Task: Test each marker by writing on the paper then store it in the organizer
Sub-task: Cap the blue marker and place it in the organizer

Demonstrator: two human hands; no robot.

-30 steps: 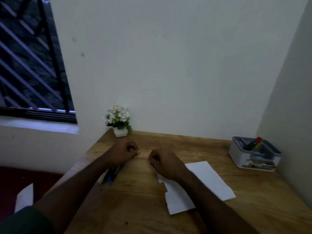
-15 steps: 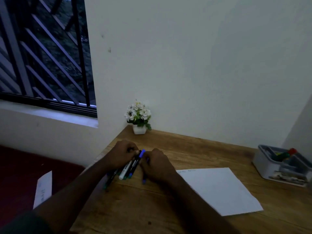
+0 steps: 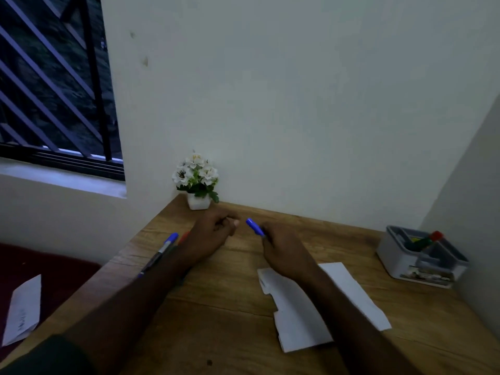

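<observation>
My right hand (image 3: pixel 284 250) is curled around a blue marker (image 3: pixel 255 227); only its blue end shows, poking out past my knuckles and pointing up and left toward the wall. The rest of the barrel is hidden in my grip. My left hand (image 3: pixel 212 234) sits just beside it, fingers curled in toward the palm with the thumb tip showing on the right side. Whether those fingers hold anything, I cannot tell. The two hands are close but apart, a small gap of bare wood between them.

Left of my left forearm, more markers (image 3: pixel 162 251) lie on the table near its left edge: one with a blue cap and a pale barrel running diagonally, and a reddish tip just beside it. My forearm covers part of this group.

The paper (image 3: pixel 351 290) lies flat under my right forearm, white, with a notched left edge. No writing legible on it from here.

The organizer (image 3: pixel 400 263), a grey-and-white compartmented box, stands at the far right of the wooden table (image 3: pixel 230 320), close to the side wall and well apart from my hands. A red-capped marker (image 3: pixel 424 239) leans in one rear compartment.

A small white pot of white flowers (image 3: pixel 197 182) stands at the back left corner against the wall. A folded white slip (image 3: pixel 23 309) lies on the dark red floor to the left. A barred window (image 3: pixel 51 85) is upper left.
</observation>
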